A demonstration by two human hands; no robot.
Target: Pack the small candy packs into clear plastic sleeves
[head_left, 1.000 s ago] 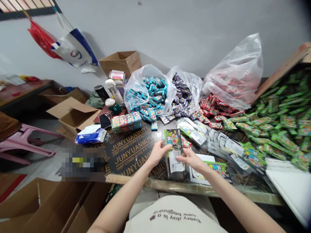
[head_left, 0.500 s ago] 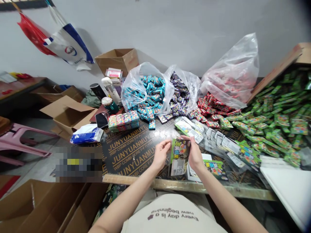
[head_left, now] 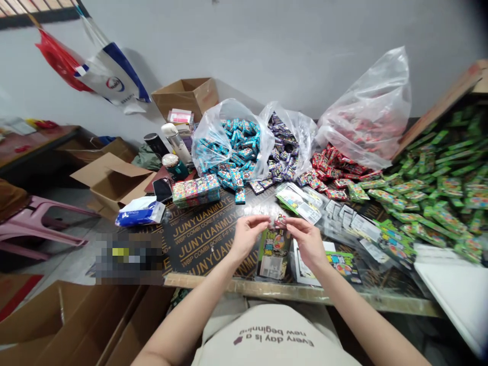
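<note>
A clear plastic bag with a green-and-black printed card (head_left: 273, 254) is below my hands near the table's front edge. At its top, a small red packet (head_left: 280, 220) shows between my fingertips. My left hand (head_left: 249, 236) pinches at the bag's upper left edge. Thumb and forefinger of my right hand (head_left: 308, 243) close on the red packet from the right; whether they also grip the bag's edge is hard to make out. By my right wrist lie a white sheet (head_left: 301, 269) and another green printed card (head_left: 346, 265).
Blue packets (head_left: 244, 147), purple packets (head_left: 282, 140) and red packets (head_left: 328, 168) spill from clear bags along the wall. Green packets (head_left: 430, 190) heap at right, beside flat printed bags (head_left: 354, 223). Left are stacked boxes (head_left: 196, 190), a phone (head_left: 162, 189) and a tissue pack (head_left: 140, 211).
Both hands have moved up to the top of the printed bag, and their fingertips have come closer together. A small red packet now shows between them.
</note>
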